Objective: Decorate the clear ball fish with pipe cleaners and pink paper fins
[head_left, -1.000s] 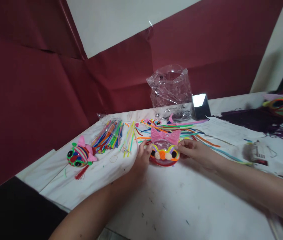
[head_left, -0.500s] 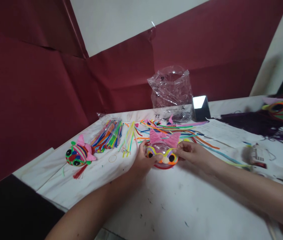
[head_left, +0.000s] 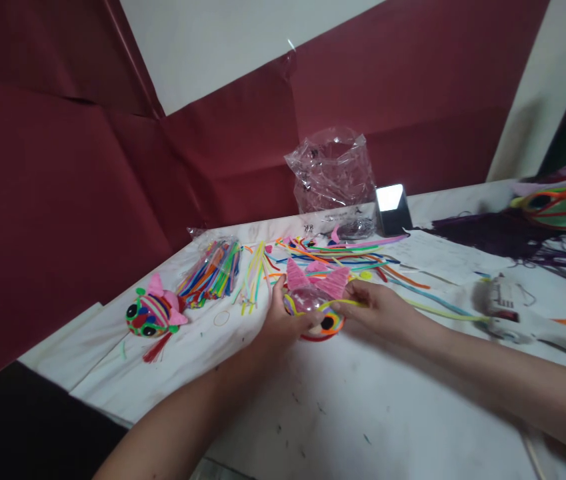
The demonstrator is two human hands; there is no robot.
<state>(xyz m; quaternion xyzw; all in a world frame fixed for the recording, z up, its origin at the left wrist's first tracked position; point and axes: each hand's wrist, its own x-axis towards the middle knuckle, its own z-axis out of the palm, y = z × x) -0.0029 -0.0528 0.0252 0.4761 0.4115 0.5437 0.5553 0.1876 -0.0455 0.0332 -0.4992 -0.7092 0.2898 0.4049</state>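
The left hand grasps the clear craft head with pink ears, near the table's middle. The right hand pinches a yellow strip at its right side. Farther, a phone leans upright.

A white table carries bundled colourful pipe cleaners (some bagged) and a finished-looking pink-eared figure.
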